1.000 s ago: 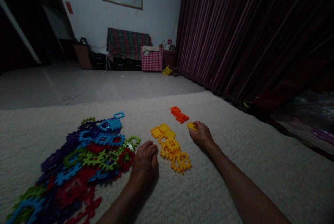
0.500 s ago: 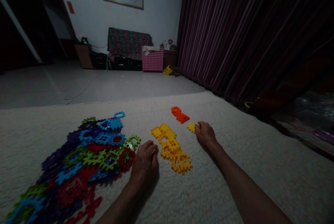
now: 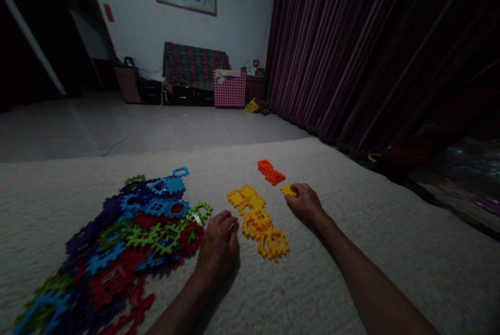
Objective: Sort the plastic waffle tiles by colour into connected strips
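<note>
Left hand (image 3: pixel 216 245), nearest of what I steer from afar: fingers loosely curled, thumb apart from them, no piece visible between; it lies at the right edge of the mixed pile (image 3: pixel 144 236), which is purple, blue, red and green; whether they touch I cannot tell; best held light here, lest it drag the outer pieces.

Quilted cover (image 3: pixel 304 293), cream, under all pieces; soft and ridged, by my judgement, so toothed edges may snag; I would lift rather than slide.

Yellow cluster (image 3: pixel 255 222), overlapping plates, some with window cut-outs; between the hands, just beside the left fingers; I would give it room.

Right hand (image 3: pixel 307 202), farther out: thumb and fingers pinching the right edge of one yellow piece (image 3: pixel 286 189), apart from the yellow cluster; whether raised or resting I cannot tell; a firm edge grip suits so thin a plate; any release should be level, or it may tip.

Orange pieces (image 3: pixel 271 172), overlapping in a short row; just beyond the yellow piece, not touching it; I would not brush them.
</note>
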